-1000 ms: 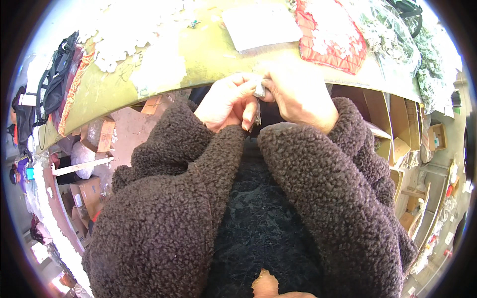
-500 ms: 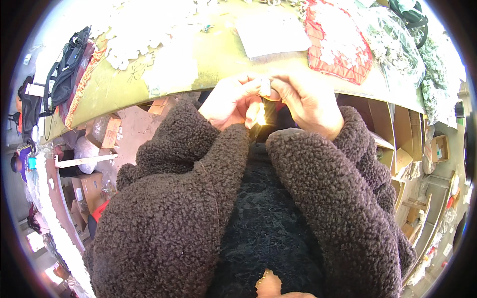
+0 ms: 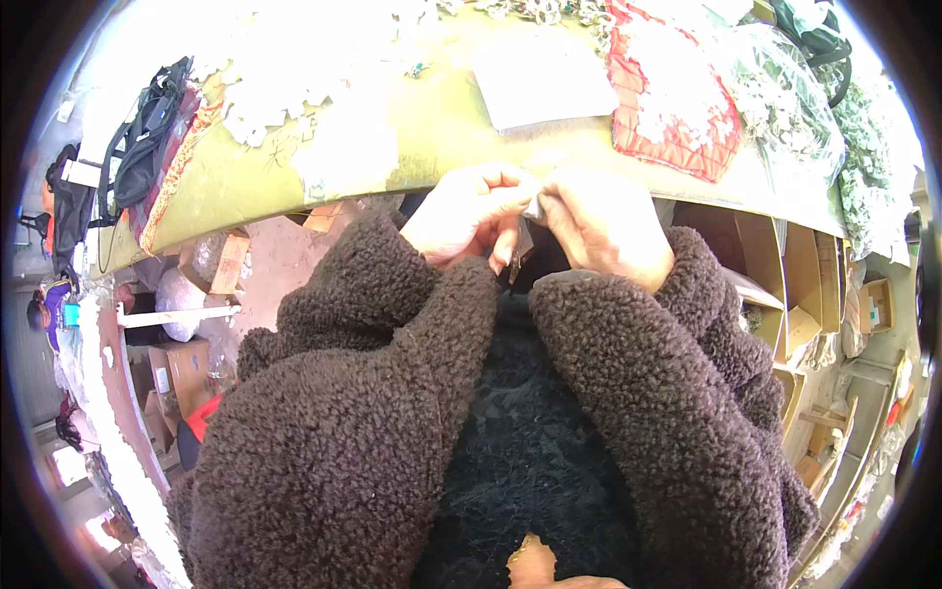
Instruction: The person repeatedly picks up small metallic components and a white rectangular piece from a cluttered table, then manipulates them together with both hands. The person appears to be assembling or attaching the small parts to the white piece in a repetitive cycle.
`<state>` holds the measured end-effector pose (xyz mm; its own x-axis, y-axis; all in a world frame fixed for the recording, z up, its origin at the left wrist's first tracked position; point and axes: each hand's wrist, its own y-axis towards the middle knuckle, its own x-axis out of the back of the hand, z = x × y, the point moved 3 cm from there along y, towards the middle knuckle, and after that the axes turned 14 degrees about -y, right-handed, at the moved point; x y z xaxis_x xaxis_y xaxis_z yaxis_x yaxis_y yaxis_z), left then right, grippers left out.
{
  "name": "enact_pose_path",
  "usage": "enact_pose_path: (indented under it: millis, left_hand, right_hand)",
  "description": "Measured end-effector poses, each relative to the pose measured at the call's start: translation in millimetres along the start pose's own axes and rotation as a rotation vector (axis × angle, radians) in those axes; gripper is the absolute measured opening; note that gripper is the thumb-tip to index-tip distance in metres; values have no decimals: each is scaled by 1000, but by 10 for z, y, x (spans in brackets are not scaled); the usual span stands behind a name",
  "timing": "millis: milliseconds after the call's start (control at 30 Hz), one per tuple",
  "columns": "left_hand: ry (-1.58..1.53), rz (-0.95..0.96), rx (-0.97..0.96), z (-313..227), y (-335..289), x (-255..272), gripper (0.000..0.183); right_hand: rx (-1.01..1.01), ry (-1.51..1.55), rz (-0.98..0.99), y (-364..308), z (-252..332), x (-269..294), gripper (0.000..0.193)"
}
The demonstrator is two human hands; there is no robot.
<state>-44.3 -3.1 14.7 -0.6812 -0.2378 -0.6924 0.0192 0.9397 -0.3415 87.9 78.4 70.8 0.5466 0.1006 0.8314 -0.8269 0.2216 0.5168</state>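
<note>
My left hand [image 3: 466, 211] and my right hand [image 3: 603, 221] meet at the near edge of a yellow-green table [image 3: 432, 137]. Together they pinch a small pale grey piece [image 3: 533, 206] between their fingertips, and a thin dark strip [image 3: 514, 257] hangs down below it. What the piece is I cannot tell. Both forearms wear fuzzy dark brown sleeves [image 3: 363, 412] that fill the lower picture.
On the table lie a white sheet [image 3: 545, 83], a red patterned cloth [image 3: 672, 93], white lacy material [image 3: 285, 69] and a clear bag of greenery [image 3: 795, 108]. A black bag [image 3: 142, 147] sits at the left end. Cardboard boxes [image 3: 182, 368] stand on the floor, shelves [image 3: 785, 294] at right.
Both hands have stayed together at the table edge on the small piece; the view has shifted slightly, so hands and table sit a little lower in the picture.
</note>
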Motion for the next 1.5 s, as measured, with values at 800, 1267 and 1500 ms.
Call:
enact_pose_path:
  millis: [800, 1267, 1500]
  left_hand:
    - [1703, -625, -712, -1118, 499, 665, 17]
    - [1302, -326, -1063, -951, 157, 109, 25]
    - [1164, -77, -876, -461, 68, -147, 27]
  right_hand:
    - [-240, -696, 373, 566, -2089, -90, 24]
    - [-663, 549, 377, 369, -986, 168, 15]
    - [-210, 269, 276, 468, -374, 24, 16]
